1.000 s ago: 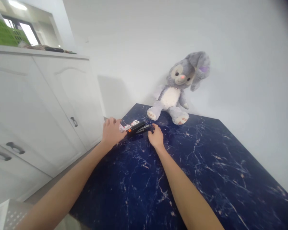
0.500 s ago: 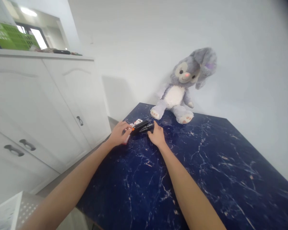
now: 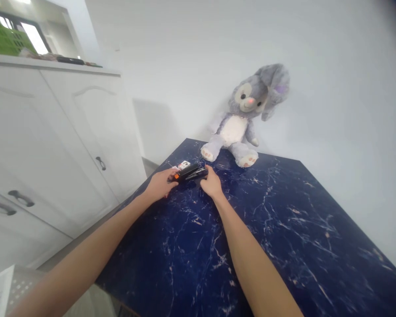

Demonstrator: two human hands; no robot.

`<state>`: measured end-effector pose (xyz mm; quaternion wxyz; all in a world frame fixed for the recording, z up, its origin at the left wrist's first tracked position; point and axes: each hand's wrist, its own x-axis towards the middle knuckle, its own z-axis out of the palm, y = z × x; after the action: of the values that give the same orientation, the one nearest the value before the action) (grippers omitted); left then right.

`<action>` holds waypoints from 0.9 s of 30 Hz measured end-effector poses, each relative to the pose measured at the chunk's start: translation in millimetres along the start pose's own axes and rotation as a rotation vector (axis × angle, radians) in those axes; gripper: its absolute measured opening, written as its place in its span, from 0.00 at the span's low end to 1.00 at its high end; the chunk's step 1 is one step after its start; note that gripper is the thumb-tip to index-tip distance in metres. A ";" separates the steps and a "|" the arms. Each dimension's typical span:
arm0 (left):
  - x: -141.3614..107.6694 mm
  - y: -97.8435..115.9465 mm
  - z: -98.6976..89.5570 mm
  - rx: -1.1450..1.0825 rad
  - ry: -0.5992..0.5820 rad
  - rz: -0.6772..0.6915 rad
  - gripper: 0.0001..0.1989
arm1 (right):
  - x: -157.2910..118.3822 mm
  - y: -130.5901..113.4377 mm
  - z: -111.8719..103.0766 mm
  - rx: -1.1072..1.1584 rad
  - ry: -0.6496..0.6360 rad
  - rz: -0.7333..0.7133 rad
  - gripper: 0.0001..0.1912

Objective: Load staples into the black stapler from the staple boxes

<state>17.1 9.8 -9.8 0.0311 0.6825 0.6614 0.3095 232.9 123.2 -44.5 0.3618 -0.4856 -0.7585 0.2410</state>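
A black stapler (image 3: 188, 172) with an orange patch at its left end lies across the back left of the blue table, its two arms spread apart. My left hand (image 3: 160, 184) is closed around the orange end, thumb in front. At the other end, my right hand (image 3: 212, 182) pinches the stapler between thumb and fingers. Just behind the stapler is a small white box (image 3: 184, 164) with dark print. A bit of something red shows under my left hand, mostly hidden.
A grey plush rabbit (image 3: 235, 127) sits at the back of the dark blue marbled table (image 3: 267, 246), against the wall. White cabinets (image 3: 69, 145) stand to the left, with a green basket (image 3: 6, 38) on top. A white perforated container (image 3: 18, 286) is at the lower left.
My left hand has closed on the stapler's orange end, and my right fingers have tightened on its other end. The view has shifted slightly right.
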 end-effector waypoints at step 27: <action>-4.0 -8.2 8.9 -0.263 0.032 -0.092 0.25 | -6.3 -1.4 -3.3 0.142 -0.115 -0.072 0.24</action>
<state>14.2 10.4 -22.2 0.1237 0.6364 0.6462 0.4026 236.5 117.0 -43.4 0.3596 -0.4164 -0.7760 0.3084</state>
